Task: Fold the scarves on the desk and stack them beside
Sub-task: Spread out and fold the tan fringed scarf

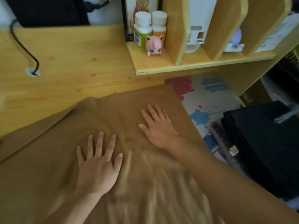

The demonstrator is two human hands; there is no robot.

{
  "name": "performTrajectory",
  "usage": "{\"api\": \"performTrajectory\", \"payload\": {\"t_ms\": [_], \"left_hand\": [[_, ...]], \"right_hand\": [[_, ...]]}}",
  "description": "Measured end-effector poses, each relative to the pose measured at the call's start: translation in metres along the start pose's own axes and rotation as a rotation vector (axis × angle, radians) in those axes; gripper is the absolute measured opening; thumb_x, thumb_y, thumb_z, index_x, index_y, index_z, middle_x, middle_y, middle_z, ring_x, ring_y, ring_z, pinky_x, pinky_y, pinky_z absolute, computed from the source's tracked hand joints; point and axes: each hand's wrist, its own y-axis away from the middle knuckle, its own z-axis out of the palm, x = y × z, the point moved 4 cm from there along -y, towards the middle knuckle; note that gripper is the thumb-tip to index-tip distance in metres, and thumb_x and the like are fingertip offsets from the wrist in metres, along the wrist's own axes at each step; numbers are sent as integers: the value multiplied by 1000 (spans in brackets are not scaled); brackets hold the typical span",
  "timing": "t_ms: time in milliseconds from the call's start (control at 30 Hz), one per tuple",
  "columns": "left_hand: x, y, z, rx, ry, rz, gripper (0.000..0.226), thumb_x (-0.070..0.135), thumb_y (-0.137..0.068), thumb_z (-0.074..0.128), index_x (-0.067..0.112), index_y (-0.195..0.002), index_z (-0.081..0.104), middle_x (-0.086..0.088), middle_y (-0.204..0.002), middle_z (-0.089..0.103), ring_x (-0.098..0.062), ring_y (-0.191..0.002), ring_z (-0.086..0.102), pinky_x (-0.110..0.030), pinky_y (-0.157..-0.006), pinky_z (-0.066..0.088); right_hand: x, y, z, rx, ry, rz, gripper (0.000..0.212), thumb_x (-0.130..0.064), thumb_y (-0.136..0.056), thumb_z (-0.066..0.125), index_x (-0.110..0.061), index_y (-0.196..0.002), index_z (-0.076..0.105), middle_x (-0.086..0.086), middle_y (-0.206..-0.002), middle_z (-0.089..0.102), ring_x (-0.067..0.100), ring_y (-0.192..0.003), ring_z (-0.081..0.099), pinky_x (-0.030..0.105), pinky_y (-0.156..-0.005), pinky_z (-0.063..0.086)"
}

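- Scarf (68, 159), brown, lies spread over the near desk (64, 59); we press both flat palms on it.
- Left hand (98, 167) and right hand (157, 126): fingers straight, gripping nothing.
- We should smooth outward over the wrinkles before folding, edges aligned.

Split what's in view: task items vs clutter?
Job:
- brown scarf, spread on the desk
- left hand and right hand, both flat on the scarf
- patterned scarf, partly under the brown one
- black folded cloth at right, possibly the stack

Clutter:
- two bottles
- pink toy
- shelf
- black cable
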Motion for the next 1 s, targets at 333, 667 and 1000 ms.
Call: {"api": "performTrajectory", "payload": {"t_ms": [333,667,1000], "left_hand": [[6,0,0,25,27,0,68,68,-97,21,40,-158,31,-3,-168,25,-34,-155,19,-66,-121,12],[-169,-26,-19,-16,99,-309,71,72,-96,5,42,-159,18,-3,-169,16,-32,-153,17,-55,-123,14],[-205,-79,-40,15,147,-390,67,66,-101,14,39,-162,4,-1,-172,-5,-28,-158,-8,-52,-126,-4]], "right_hand": [[-58,-44,-23,32,-21,-66,66,-57,-104,18,-27,-162,7,3,-169,-9,27,-154,-16,49,-125,-6],[-86,-40,25,68,160,-66,76,-65,-93,-4,-33,-161,1,-1,-170,-2,25,-156,-3,47,-126,3],[-92,-39,21,43,166,-49,79,-66,-90,-6,-33,-162,3,-1,-170,-2,24,-156,-3,44,-126,3]]}}
